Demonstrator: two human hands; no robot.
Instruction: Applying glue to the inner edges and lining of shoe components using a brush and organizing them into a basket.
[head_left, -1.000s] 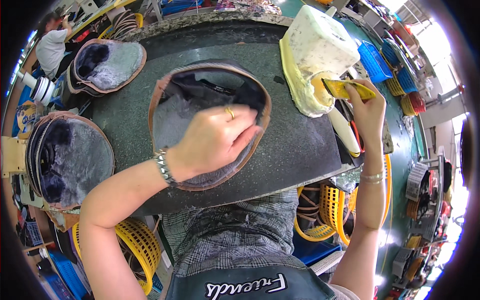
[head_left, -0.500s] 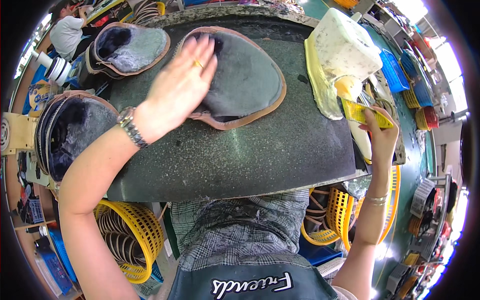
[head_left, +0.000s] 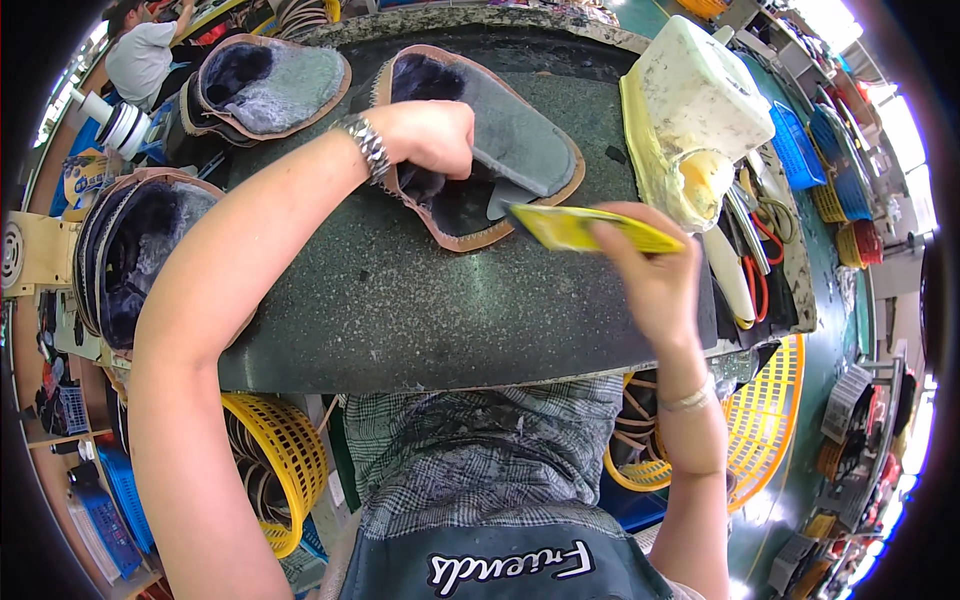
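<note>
In the middle of the bench lies a tan-rimmed slipper piece point(head_left: 478, 240) with a dark furry lining. My left hand point(head_left: 440, 138) is closed over it, gripping the near edge of its grey insole point(head_left: 515, 130). That edge is lifted and folded back, so the dark inside below shows. My right hand point(head_left: 652, 262) holds a flat yellow spreader point(head_left: 590, 228) with a dark front edge. The spreader is tilted just right of the slipper piece's near end, a little smeared by motion. My fingertips on the insole are hidden.
A white glue-stained container point(head_left: 700, 90) stands at the back right, with tools point(head_left: 745, 240) beside it. More fur-lined slipper pieces point(head_left: 275, 85) are stacked at the left. Yellow baskets point(head_left: 285, 450) sit below the bench point(head_left: 420, 330). Another person point(head_left: 140, 60) is at the far left.
My left hand has gone from lying flat on the insole to gripping and lifting its near edge. My right hand has brought the yellow spreader left, from the container to the slipper piece.
</note>
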